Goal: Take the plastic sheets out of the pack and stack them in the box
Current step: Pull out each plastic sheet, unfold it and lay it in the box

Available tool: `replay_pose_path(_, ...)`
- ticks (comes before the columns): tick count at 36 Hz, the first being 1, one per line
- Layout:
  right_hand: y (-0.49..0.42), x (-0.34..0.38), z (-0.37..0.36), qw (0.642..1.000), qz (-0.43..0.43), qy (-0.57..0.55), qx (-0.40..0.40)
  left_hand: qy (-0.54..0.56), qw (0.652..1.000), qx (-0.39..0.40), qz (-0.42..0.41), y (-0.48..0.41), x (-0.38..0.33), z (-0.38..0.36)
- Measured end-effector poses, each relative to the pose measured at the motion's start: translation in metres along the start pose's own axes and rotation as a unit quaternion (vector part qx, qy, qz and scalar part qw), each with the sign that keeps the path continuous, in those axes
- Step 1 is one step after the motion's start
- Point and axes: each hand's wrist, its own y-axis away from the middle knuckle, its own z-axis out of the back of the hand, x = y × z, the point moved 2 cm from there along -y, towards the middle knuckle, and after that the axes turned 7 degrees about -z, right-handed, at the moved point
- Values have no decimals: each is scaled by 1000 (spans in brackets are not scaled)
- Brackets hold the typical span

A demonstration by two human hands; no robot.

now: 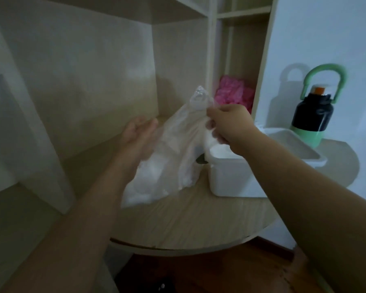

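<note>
Right hand [226,123] has its fingers curled and pinches the gathered top of the clear plastic pack [178,140], holding it upright. That likely keeps the mouth up so nothing spills while it gets opened. Left hand [137,132] is flat with straight fingers and grips nothing. It lies along the pack's far-left side and seems to touch it, probably steadying the loose film.

Pack sits just left of the white box [230,178], its bottom resting on the round wooden table [188,218]. The plastic sheets [148,180] show as a white mass low inside the pack, so the take-out step looks barely started.

Box is open, its lid [292,142] flipped back to the right — ready to receive a stack. Something white shows inside the box, but I can't tell if it's sheets.

Behind the box to the right stands a black bottle with a green base and handle [311,115]. Behind the box to the left, a pink bundle [232,94] sits in a shelf unit [211,60] compartment — neither is in the way.
</note>
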Motion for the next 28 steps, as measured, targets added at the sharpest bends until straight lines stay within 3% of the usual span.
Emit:
replay_pose_path(4, 2, 1, 23, 999, -16, -3, 39, -157, 978, 89, -107, -1, -12, -34)
replay_pose_path(8, 1, 5, 39, 996, 4, 25, 83, -130, 970, 165, -119, -3, -10, -68)
replay_pose_path(11, -1, 4, 48, 992, 9, 32, 118, -122, 968, 167, -140, -4, -17, -91)
replay_pose_path(15, -3, 0, 61, 991, 10, 17, 136, -94, 972, 186, -107, -13, -25, -102)
replay_pose_path(21, -8, -9, 82, 979, 10, -40, 199, -108, 945, 308, -27, -17, -25, -108)
replay_pose_path(25, -11, -13, 87, 981, 12, -48, 188, -139, 954, 260, -50, -18, -21, -118)
replay_pose_path(28, -17, -18, 91, 991, -3, -11, 134, -103, 975, 198, -13, -25, -19, -120)
